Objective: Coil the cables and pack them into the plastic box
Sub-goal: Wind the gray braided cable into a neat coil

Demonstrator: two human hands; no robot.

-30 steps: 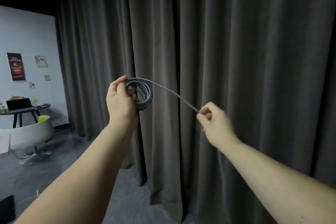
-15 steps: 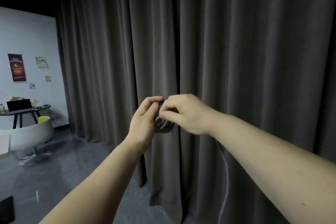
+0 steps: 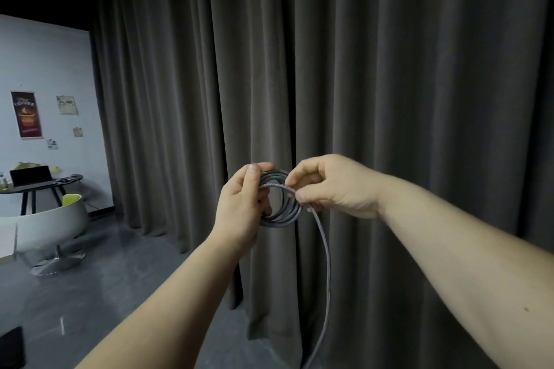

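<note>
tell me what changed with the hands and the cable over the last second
The right hand, which had been pulling a strand taut out to the right, swung in to the coil and laid on another loop; it now pinches the cable at the coil's edge, and the loose tail hangs down. The left hand moved right and lower. It grips the coil as before.

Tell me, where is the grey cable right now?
In the head view the grey cable is coiled mid-frame between the left hand and right hand, before the dark curtain, its loose end hanging down.
</note>
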